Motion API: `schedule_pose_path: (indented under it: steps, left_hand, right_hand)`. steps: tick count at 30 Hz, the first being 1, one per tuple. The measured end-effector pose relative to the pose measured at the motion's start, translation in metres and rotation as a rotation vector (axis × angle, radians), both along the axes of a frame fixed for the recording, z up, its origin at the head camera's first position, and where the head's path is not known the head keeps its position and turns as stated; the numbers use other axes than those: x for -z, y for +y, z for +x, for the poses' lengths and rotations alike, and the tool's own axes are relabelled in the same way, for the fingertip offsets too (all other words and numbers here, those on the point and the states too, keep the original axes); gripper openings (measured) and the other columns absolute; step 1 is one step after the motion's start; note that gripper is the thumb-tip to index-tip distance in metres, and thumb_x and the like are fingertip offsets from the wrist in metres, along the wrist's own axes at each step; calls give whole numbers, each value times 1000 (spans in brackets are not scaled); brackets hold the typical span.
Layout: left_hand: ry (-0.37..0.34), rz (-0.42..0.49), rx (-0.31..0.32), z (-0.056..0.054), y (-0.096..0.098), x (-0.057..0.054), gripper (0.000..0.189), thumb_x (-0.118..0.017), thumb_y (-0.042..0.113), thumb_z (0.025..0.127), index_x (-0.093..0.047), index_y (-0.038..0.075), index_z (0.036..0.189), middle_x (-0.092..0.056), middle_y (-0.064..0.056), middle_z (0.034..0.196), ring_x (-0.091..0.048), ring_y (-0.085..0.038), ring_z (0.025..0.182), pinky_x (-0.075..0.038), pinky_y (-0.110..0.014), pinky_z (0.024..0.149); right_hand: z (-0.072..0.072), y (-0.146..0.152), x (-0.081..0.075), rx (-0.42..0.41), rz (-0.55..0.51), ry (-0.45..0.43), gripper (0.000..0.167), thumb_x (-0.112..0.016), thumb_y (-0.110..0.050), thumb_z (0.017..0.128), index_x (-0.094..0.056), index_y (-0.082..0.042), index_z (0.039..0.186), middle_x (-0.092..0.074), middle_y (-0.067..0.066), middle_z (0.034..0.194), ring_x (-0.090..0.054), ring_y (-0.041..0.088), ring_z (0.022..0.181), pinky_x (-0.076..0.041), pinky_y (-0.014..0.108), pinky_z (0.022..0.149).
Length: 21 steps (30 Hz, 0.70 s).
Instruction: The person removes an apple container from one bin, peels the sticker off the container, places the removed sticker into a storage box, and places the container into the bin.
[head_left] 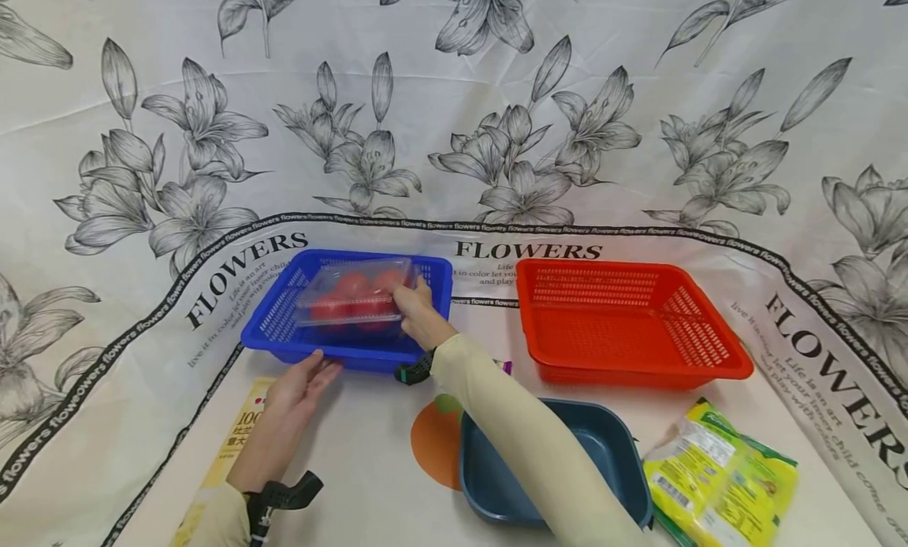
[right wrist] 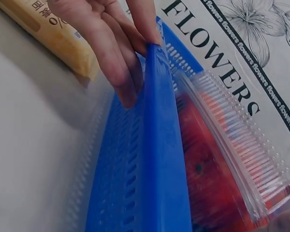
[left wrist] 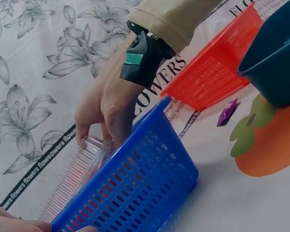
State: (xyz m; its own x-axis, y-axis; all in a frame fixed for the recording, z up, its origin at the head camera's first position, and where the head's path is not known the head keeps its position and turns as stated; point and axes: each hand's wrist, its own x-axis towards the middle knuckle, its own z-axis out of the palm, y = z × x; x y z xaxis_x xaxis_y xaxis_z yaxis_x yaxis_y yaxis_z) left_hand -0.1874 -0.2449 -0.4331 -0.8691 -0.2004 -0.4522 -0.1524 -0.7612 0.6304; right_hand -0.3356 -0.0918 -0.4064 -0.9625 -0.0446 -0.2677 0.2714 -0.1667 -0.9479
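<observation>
A clear plastic box [head_left: 326, 285] of tomatoes [right wrist: 198, 159] sits tilted inside the blue basket [head_left: 284, 344] at the back left. My right hand [head_left: 420, 310] grips the box at its right end, fingers over the edge, as the left wrist view also shows. At the front of the basket, my left hand [head_left: 296, 396] pinches the rim, its thumb on top and the other fingers against the outer wall in the right wrist view. The slotted wall hides the lower part of the box in the left wrist view.
A red basket [head_left: 638, 373] stands at the back right. Nearer are a dark teal basin [head_left: 511, 492], partly under my right forearm, and a yellow-green packet [head_left: 720, 480]. A long yellow package [head_left: 227, 456] lies beside my left arm. A small purple wrapper [left wrist: 228, 112] lies between the baskets.
</observation>
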Motion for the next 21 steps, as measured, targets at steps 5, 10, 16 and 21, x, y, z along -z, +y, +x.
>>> schedule_pose_path:
  steps: [5,10,16,21]
  left_hand:
    - [-2,35,-2,0,1,-2,69,-44,2,113,-8,1,171,-18,-21,176,-29,-32,160,-38,-37,122]
    - [-12,9,15,1,-1,-2,68,-45,4,113,-9,3,172,-19,-20,176,-29,-31,160,-39,-36,122]
    - [4,26,36,3,-2,-1,69,-42,3,114,-4,3,172,-15,-20,177,-26,-31,161,-37,-37,123]
    - [-7,71,23,2,-1,-1,69,-43,3,113,-6,4,172,-15,-18,178,-27,-30,161,-38,-36,123]
  right_hand:
    - [-4,10,1,-120,-15,-30,67,-65,-5,104,-37,-11,164,-59,21,143,-60,37,128,-45,62,117]
    - [-5,15,1,-200,14,-52,63,-61,1,104,-34,-3,161,-58,15,115,-59,31,109,-38,65,119]
    - [-5,22,1,-257,70,-109,65,-57,10,102,-32,4,161,-53,27,144,-54,42,133,-28,75,122]
    - [-8,28,1,-307,112,-148,59,-57,10,102,-37,7,158,-49,31,152,-47,50,144,-20,88,114]
